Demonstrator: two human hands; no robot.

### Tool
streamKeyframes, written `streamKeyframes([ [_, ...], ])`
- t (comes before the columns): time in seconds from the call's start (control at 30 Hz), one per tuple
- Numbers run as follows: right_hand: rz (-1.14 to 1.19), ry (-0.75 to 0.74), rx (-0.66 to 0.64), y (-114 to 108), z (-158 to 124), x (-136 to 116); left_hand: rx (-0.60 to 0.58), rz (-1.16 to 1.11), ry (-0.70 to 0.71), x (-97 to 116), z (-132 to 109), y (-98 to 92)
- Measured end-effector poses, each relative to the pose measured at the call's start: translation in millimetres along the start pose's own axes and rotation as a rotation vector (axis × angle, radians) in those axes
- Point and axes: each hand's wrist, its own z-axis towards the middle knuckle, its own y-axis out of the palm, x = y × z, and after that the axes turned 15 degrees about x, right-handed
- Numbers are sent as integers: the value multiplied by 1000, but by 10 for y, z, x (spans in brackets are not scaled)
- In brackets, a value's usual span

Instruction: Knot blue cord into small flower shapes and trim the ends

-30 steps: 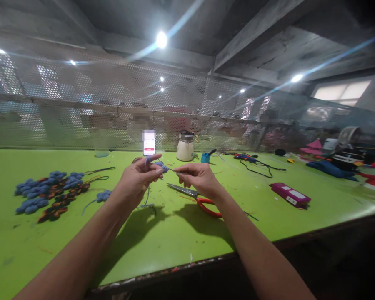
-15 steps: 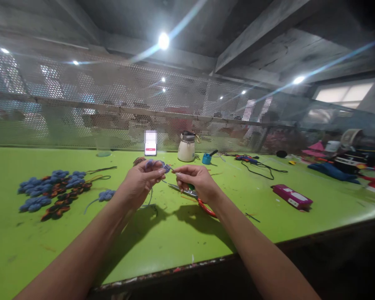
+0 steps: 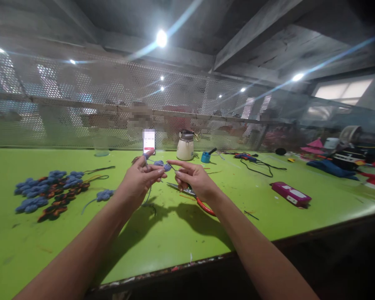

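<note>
My left hand [image 3: 139, 180] is held above the green table [image 3: 162, 237] and pinches a small blue knotted cord piece [image 3: 162, 166]; a blue cord hangs down from it toward the table. My right hand [image 3: 196, 179] is just to its right, fingers partly spread, thumb and forefinger pinching a thin needle-like tool [image 3: 172, 167] whose tip meets the blue piece. Red-handled scissors [image 3: 197, 197] lie on the table under my right hand.
A pile of blue and dark knotted flowers [image 3: 48, 191] lies at the left, one loose blue flower [image 3: 104, 194] nearer. A phone [image 3: 149, 141], a white jar [image 3: 185, 147] and a blue cup [image 3: 205, 157] stand at the back. A pink case [image 3: 290, 194] lies right.
My right hand's fingers have spread and risen slightly, and my left forefinger has lifted. Both hands stay together over the same spot.
</note>
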Motion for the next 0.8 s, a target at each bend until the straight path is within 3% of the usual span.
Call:
streamKeyframes([
  [0.23, 13, 36, 17, 23, 2, -4, 30, 90, 72, -21, -3, -1],
  [0.5, 84, 73, 57, 7, 23, 24, 36, 33, 4, 7, -14, 13],
  [0.8, 162, 134, 37, -8, 17, 15, 27, 29, 29, -11, 0, -3],
])
